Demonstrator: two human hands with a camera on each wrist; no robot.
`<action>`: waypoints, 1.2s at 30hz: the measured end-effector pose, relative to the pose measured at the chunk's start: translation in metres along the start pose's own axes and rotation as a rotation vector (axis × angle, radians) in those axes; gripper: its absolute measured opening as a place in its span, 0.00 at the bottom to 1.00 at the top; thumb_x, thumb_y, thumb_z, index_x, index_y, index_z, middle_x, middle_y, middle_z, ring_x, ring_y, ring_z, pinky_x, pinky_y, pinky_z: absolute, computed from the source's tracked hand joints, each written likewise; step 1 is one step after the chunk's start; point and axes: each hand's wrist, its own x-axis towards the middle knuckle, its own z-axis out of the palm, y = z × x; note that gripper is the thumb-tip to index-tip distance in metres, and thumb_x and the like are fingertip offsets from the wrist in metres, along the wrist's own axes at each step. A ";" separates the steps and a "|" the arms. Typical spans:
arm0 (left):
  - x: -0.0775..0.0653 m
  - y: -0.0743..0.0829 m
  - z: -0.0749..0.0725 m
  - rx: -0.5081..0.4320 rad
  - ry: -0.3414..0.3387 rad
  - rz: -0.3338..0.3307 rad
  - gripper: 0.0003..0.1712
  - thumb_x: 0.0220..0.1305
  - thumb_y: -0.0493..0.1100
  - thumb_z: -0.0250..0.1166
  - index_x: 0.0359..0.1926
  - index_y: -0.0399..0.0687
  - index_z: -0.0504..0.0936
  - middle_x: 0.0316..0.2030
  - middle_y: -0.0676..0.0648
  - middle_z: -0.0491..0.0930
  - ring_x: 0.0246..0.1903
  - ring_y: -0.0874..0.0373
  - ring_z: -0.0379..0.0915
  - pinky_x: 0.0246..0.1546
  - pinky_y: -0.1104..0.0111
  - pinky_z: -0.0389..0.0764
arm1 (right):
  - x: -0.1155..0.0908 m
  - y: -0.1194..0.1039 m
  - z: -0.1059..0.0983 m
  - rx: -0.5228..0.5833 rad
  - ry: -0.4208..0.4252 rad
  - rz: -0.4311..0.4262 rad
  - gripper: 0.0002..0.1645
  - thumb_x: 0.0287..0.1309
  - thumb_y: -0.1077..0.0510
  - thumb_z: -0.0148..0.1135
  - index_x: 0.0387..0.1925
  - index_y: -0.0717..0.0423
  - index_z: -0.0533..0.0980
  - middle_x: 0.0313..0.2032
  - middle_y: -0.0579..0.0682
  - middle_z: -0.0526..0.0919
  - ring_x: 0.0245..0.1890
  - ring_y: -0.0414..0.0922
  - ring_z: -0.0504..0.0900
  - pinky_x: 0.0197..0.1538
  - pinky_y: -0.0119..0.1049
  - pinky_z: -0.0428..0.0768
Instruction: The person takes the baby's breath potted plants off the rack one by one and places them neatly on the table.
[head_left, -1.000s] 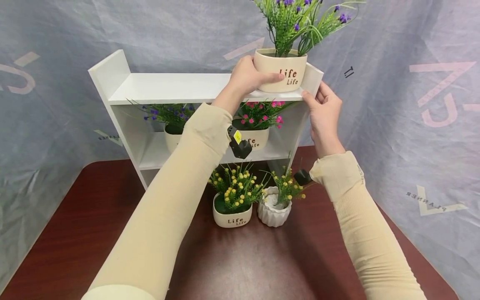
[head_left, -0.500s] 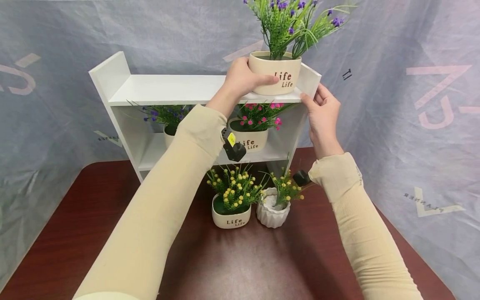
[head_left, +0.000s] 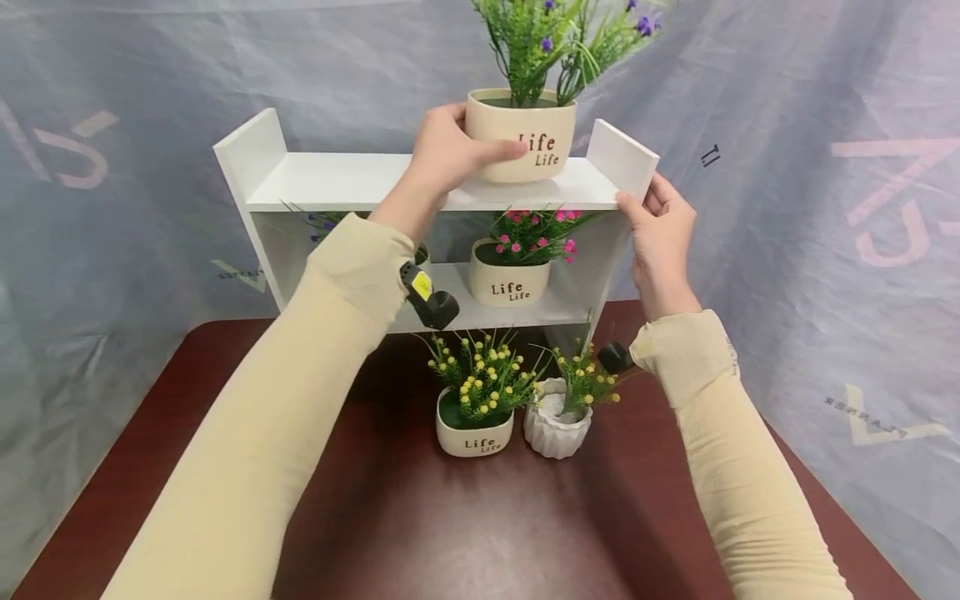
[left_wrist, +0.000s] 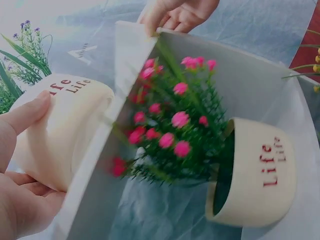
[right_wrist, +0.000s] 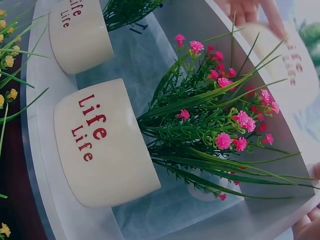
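Note:
My left hand [head_left: 450, 154] grips a cream oval flowerpot [head_left: 551, 125] with purple flowers, thumb across its front beside the "Life" lettering. The pot is upright at the top board of a white two-tier shelf [head_left: 322, 179], right of its middle. In the left wrist view the fingers [left_wrist: 42, 210] reach under the pot's lower side. My right hand [head_left: 666, 237] pinches the shelf's right end panel at its front corner, thumb in front and fingers behind. Below, a cream pot with pink flowers [head_left: 510, 283] stands on the middle board.
Another cream pot [right_wrist: 82, 37] stands on the middle board, mostly behind my left arm in the head view. On the dark red table [head_left: 450, 533], a cream pot with yellow flowers [head_left: 474, 439] and a white fluted pot [head_left: 557, 432] stand before the shelf. Grey cloth [head_left: 787, 83] hangs behind.
My left hand has moved the purple-flowered pot leftward along the top board, away from the right end panel. My right hand keeps its hold on the shelf corner.

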 end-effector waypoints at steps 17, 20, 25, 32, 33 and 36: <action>-0.039 -0.002 -0.051 -0.180 -0.009 0.048 0.38 0.50 0.38 0.76 0.63 0.47 0.73 0.58 0.47 0.79 0.58 0.58 0.75 0.68 0.73 0.65 | 0.009 -0.004 -0.011 0.009 0.029 0.039 0.31 0.54 0.74 0.60 0.61 0.58 0.75 0.61 0.58 0.77 0.56 0.42 0.79 0.57 0.33 0.76; -0.048 -0.005 -0.054 -0.197 -0.014 0.045 0.37 0.49 0.38 0.77 0.62 0.47 0.74 0.58 0.47 0.79 0.58 0.58 0.75 0.68 0.72 0.66 | 0.009 -0.004 -0.012 0.003 0.034 0.040 0.31 0.54 0.74 0.60 0.61 0.58 0.75 0.61 0.58 0.77 0.56 0.42 0.79 0.58 0.33 0.76; -0.063 -0.010 -0.056 -0.209 -0.024 0.063 0.36 0.49 0.37 0.76 0.61 0.48 0.75 0.58 0.46 0.79 0.58 0.58 0.75 0.65 0.69 0.71 | 0.010 -0.004 -0.013 0.008 0.024 0.042 0.31 0.55 0.74 0.60 0.62 0.59 0.74 0.62 0.58 0.76 0.56 0.43 0.78 0.59 0.34 0.76; -0.081 -0.022 -0.059 -0.159 -0.033 0.098 0.42 0.51 0.38 0.75 0.68 0.51 0.69 0.60 0.46 0.77 0.63 0.59 0.71 0.65 0.67 0.71 | 0.011 -0.006 -0.014 0.005 -0.006 0.066 0.32 0.56 0.74 0.58 0.64 0.60 0.72 0.63 0.58 0.74 0.57 0.43 0.77 0.60 0.34 0.75; -0.083 -0.024 -0.060 -0.150 -0.035 0.095 0.43 0.51 0.38 0.75 0.69 0.51 0.68 0.61 0.46 0.77 0.63 0.59 0.70 0.66 0.67 0.71 | 0.011 -0.006 -0.015 0.003 -0.012 0.069 0.32 0.56 0.74 0.58 0.64 0.60 0.71 0.64 0.58 0.74 0.57 0.43 0.77 0.60 0.35 0.75; -0.091 -0.030 -0.062 -0.122 -0.033 0.086 0.44 0.51 0.39 0.75 0.69 0.54 0.68 0.63 0.47 0.75 0.65 0.59 0.69 0.66 0.67 0.70 | 0.011 -0.007 -0.015 -0.003 -0.029 0.079 0.32 0.57 0.73 0.58 0.65 0.60 0.70 0.65 0.58 0.73 0.58 0.43 0.76 0.62 0.35 0.74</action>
